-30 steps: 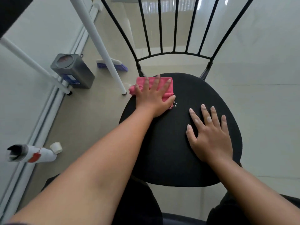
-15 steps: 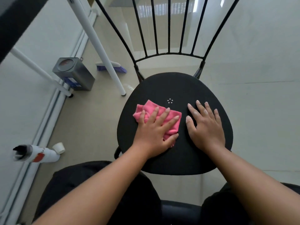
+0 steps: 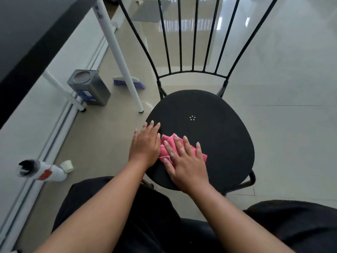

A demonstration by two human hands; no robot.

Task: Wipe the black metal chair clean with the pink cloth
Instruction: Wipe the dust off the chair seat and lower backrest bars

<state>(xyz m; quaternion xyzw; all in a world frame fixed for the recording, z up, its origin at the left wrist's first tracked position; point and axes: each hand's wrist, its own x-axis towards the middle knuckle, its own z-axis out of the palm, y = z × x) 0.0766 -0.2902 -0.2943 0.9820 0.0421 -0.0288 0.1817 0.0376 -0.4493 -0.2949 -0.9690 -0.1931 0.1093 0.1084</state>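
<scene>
2 hands low in the middle of the frame. Right hand (image 3: 186,161) lies flat, fingers spread, pressing the pink cloth (image 3: 165,144) onto the front-left of the black metal chair (image 3: 215,139) seat. Left hand (image 3: 145,145) lies flat beside it on the rim, holding nothing. Looks mid seat-wipe; next I'd guess sweeping right and toward the back bars (image 3: 180,42).

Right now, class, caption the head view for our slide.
Right hand presses the pink cloth on the black chair seat; left hand rests beside it.
</scene>
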